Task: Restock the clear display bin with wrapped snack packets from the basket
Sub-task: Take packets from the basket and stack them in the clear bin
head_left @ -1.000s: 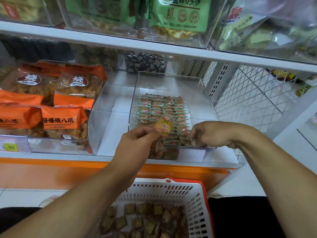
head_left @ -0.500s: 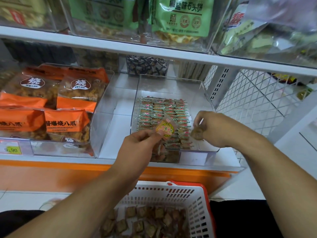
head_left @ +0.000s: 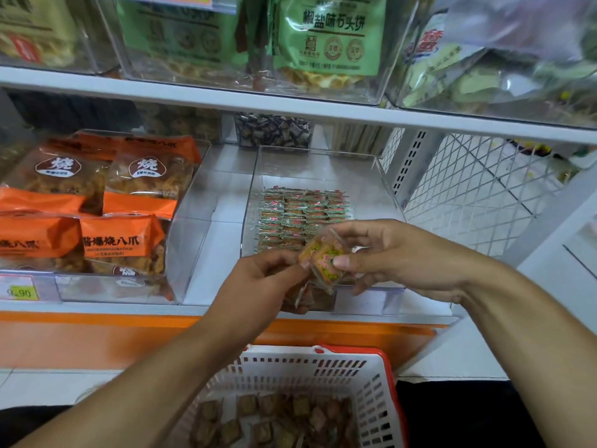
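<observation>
Start at your left hand [head_left: 258, 279]: its grip is curled round a small clutch of packets low in the palm, and its thumb and forefinger pinch the left corner of the single wrapped packet [head_left: 323, 257] that sits between your two hands. That packet is tilted, its long axis running roughly from 7 o'clock up to 1 o'clock, printed face toward you.

Your right hand [head_left: 397, 253] has its thumb pressed on the packet's right edge with the fingers curled behind it, so both grips are pinching the same packet at this moment. I judge this to be a hand-over from left to right.

The relation that matters: the clear display bin [head_left: 384, 176] lies at 12 o'clock from the packet, just beyond it, with the neat rows of packets [head_left: 300, 215] filling the middle of its floor and the near rows hidden by your hands. Your right hand is the nearer one to the bin's open front, so it looks the better one to carry the packet forward.

The basket [head_left: 371, 376] sits at 6 o'clock below, with more packets in it.
</observation>
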Motion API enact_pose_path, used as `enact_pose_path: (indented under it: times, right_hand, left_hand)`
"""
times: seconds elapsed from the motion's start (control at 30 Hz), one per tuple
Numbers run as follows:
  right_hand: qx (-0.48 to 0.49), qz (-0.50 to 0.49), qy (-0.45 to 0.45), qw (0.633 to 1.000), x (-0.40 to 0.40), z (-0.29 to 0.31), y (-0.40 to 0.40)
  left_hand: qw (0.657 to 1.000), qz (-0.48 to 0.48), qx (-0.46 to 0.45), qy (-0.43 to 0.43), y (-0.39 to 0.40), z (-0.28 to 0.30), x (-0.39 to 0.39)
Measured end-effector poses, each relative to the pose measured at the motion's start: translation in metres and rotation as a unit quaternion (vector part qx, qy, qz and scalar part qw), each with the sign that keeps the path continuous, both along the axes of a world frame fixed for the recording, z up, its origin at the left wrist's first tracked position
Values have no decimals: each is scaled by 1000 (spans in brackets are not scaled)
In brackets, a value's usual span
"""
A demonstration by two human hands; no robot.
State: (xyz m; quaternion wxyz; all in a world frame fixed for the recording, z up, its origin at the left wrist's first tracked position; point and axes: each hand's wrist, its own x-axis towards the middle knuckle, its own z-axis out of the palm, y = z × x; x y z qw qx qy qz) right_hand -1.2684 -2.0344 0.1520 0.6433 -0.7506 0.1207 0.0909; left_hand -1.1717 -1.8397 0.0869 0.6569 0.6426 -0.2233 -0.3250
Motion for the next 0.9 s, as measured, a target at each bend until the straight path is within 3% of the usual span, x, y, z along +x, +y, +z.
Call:
enact_pose_path:
  times: [0.1, 0.23, 0.57, 0.9]
  right_hand:
    - [68, 21, 3, 997, -1, 0, 2]
    - [118, -53, -35, 991, -1, 6, -4]
    - [229, -72, -11, 971, -1, 4, 12]
    - [304, -89, 4, 949, 2, -1, 36]
  left_hand:
    - [999, -12, -16, 28, -3, 1, 0]
    - [990, 33, -69, 120, -6, 2, 3]
    - [985, 95, -136, 39, 3, 7, 5]
    - [981, 117, -151, 42, 9, 10, 9]
